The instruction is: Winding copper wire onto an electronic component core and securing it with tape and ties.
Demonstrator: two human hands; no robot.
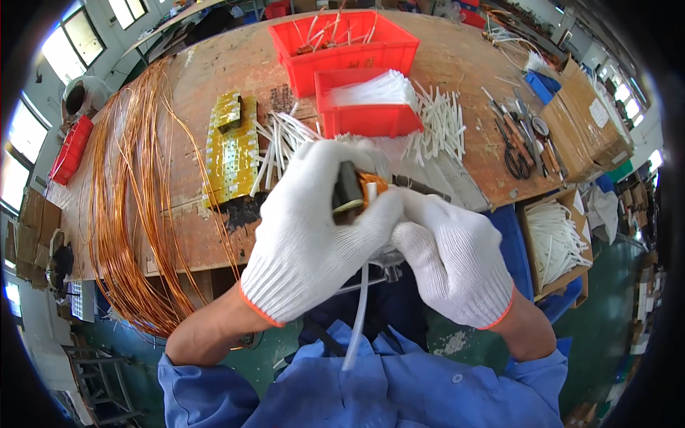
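Observation:
Both my hands wear white knit gloves with orange cuffs and meet above the table's front edge. My left hand (303,221) is closed around a copper-wire coil (371,184) with a dark block (348,187) in it. A short white piece stands against the winding beside the left thumb. My right hand (457,257) is closed, its thumb and fingertips pinched together close to the left thumb; what they pinch is hidden. From between the hands a thin white tube (359,314) hangs down in front of my blue shirt.
Long copper wires (132,192) drape over the table's left side. Beyond my hands lie yellow boards (232,157), white sleeves (439,125) and two red bins (300,68). Scissors (516,162) and other tools lie right, near a cardboard box (589,125). Another person (89,93) is far left.

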